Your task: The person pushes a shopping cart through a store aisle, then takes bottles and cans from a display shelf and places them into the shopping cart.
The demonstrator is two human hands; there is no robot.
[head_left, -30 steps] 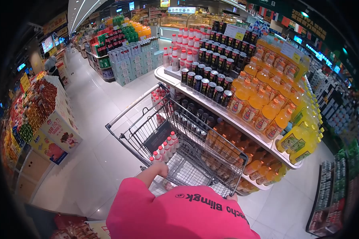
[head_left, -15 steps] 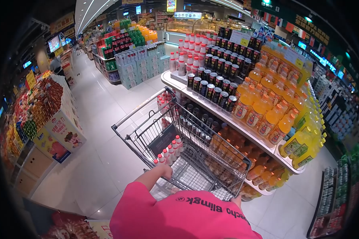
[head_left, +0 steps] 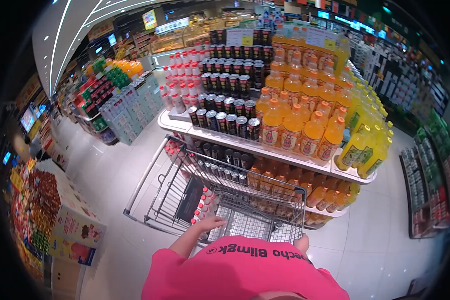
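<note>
A wire shopping cart stands in front of me, alongside a drinks display. Several white bottles with red caps stand together inside it, at the handle end. My left hand is over the cart's near side, just right of the bottles. Its fingers are stretched out and nothing shows in them. My right hand is at the near front corner of the cart, closed on the rim. Part of that hand is hidden by the pink shirt.
The tiered display carries black cans, white red-capped bottles, orange soda bottles and yellow bottles. A snack stand is at left, stacked drink cases farther back. Another shelf stands at right. Tiled floor lies between.
My view has turned right, so the display sits farther left and looks more frontal. My left hand has moved from the cart's near rim to over the basket, its fingers now stretched.
</note>
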